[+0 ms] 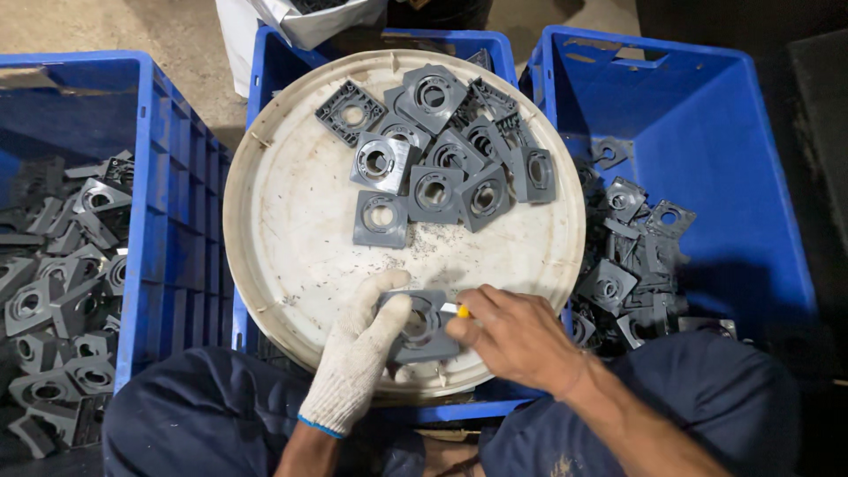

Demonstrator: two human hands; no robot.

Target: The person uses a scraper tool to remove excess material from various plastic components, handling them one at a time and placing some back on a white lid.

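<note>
Left hand: the left hand [358,353], in a white knitted glove with a blue cuff, curls its fingers around the near-left edge of a grey square plastic part [420,327], thumb laid on the part's top face.
Right hand: the right hand [512,334], bare, pinches a small tool with a yellow handle [460,311] between thumb and forefinger, its tip resting against the right edge of the same part.
Held part: square, grey, with a round ringed opening in the middle; it lies flat between the two hands, touching both, on the near rim of the lid.
Lid: a round off-white lid [291,203] carries the work and rests across the top of a blue crate [283,66]; fine grey shavings lie scattered just beyond the hands.
Pile: a heap of like grey parts [433,159] sits on the far side of the lid, well apart from the hands.
Right crate: a blue crate [733,159] beside the right hand holds more grey parts [623,256] in its lower corner.
Left crate: another blue crate [163,212] out past the left hand is filled with grey parts [62,283].
Legs: dark blue trousers [203,415] show beneath both forearms.
</note>
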